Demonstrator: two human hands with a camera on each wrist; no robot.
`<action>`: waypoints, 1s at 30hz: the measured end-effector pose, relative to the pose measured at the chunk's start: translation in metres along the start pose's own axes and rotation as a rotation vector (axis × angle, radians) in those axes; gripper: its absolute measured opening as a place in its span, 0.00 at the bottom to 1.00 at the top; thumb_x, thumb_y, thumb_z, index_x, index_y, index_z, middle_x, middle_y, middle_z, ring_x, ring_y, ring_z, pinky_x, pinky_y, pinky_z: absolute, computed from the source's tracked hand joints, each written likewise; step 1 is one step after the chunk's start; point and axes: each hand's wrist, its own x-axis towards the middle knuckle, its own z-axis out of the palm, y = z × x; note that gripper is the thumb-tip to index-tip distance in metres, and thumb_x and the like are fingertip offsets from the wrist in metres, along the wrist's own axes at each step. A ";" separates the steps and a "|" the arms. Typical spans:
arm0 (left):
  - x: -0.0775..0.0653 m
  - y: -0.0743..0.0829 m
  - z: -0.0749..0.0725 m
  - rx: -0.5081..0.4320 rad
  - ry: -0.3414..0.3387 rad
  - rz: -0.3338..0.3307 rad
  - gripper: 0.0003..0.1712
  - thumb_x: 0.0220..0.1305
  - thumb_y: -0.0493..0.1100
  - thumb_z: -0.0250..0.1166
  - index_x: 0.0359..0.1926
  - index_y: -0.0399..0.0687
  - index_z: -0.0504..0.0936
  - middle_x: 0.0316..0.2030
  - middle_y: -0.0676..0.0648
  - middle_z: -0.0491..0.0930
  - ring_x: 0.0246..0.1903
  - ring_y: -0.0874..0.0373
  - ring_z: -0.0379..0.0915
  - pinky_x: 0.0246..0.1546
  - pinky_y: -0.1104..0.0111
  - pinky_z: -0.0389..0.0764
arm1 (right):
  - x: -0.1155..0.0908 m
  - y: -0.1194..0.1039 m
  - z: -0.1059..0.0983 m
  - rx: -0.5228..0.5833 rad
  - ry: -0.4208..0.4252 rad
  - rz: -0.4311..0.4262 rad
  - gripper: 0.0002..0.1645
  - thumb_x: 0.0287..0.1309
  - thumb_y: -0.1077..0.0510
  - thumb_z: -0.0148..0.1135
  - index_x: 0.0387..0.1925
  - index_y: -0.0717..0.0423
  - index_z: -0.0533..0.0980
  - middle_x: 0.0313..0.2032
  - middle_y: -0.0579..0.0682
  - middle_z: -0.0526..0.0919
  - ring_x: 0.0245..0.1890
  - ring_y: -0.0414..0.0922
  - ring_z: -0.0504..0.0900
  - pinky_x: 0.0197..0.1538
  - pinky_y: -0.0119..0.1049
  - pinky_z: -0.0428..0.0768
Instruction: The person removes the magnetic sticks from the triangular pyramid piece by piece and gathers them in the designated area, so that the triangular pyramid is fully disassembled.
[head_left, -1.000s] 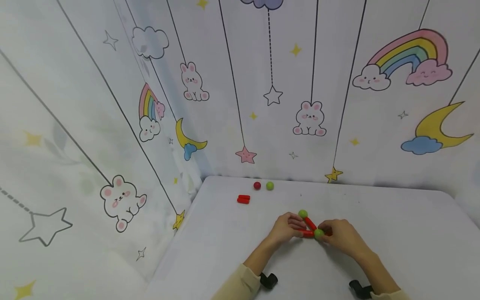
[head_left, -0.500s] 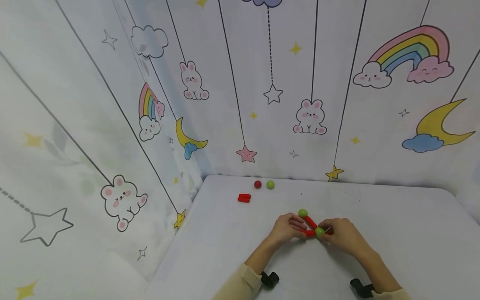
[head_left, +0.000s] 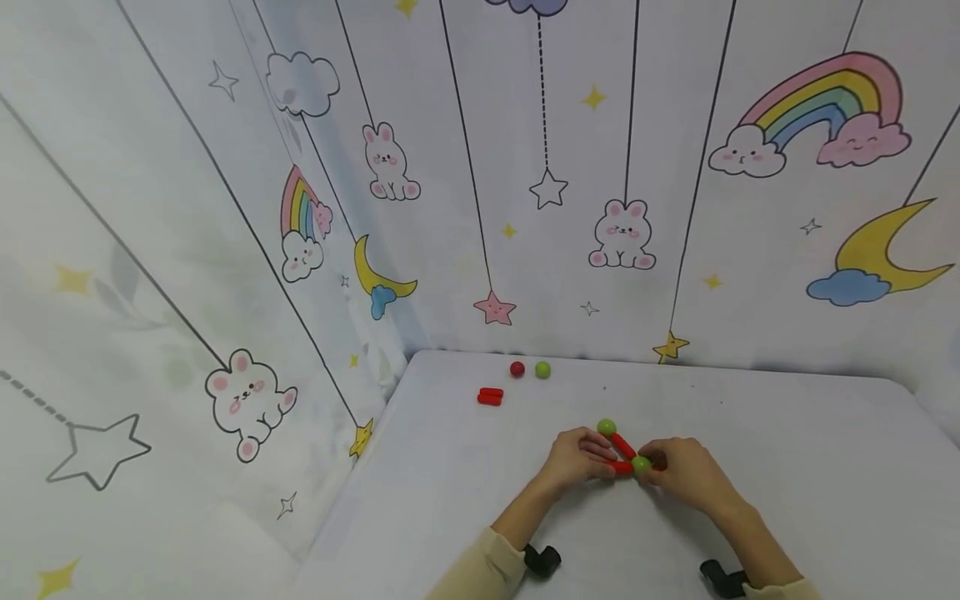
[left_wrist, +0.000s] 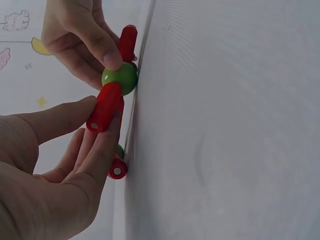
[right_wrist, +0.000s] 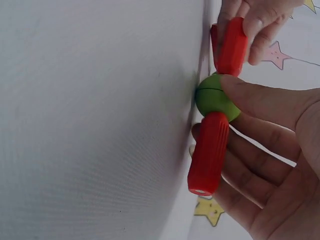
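Left hand has edged slightly toward the green ball. Head: ball between left and right hand, over counter. Left wrist: left pinches red rod, likely light, stiff. Right wrist: right pinches ball, likely slippery; grip rod mid-length.
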 end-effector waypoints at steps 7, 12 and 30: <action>0.000 -0.002 0.001 -0.044 0.026 0.008 0.21 0.52 0.24 0.77 0.47 0.36 0.84 0.40 0.37 0.89 0.40 0.53 0.88 0.38 0.73 0.84 | -0.002 0.000 0.001 -0.033 0.013 -0.021 0.15 0.51 0.61 0.80 0.41 0.60 0.87 0.31 0.44 0.88 0.31 0.39 0.83 0.35 0.41 0.84; 0.001 -0.004 0.000 -0.098 0.048 -0.011 0.21 0.53 0.24 0.77 0.49 0.34 0.84 0.41 0.36 0.89 0.41 0.54 0.88 0.39 0.72 0.84 | -0.002 -0.001 0.001 -0.026 0.010 -0.008 0.14 0.52 0.61 0.79 0.42 0.60 0.87 0.32 0.45 0.88 0.32 0.40 0.83 0.36 0.42 0.85; 0.008 -0.007 -0.015 -0.271 0.083 -0.054 0.19 0.58 0.25 0.74 0.51 0.33 0.82 0.43 0.35 0.89 0.40 0.53 0.89 0.41 0.68 0.87 | 0.002 0.002 0.004 -0.071 -0.004 -0.007 0.15 0.54 0.57 0.79 0.42 0.59 0.87 0.32 0.45 0.87 0.32 0.41 0.83 0.39 0.46 0.84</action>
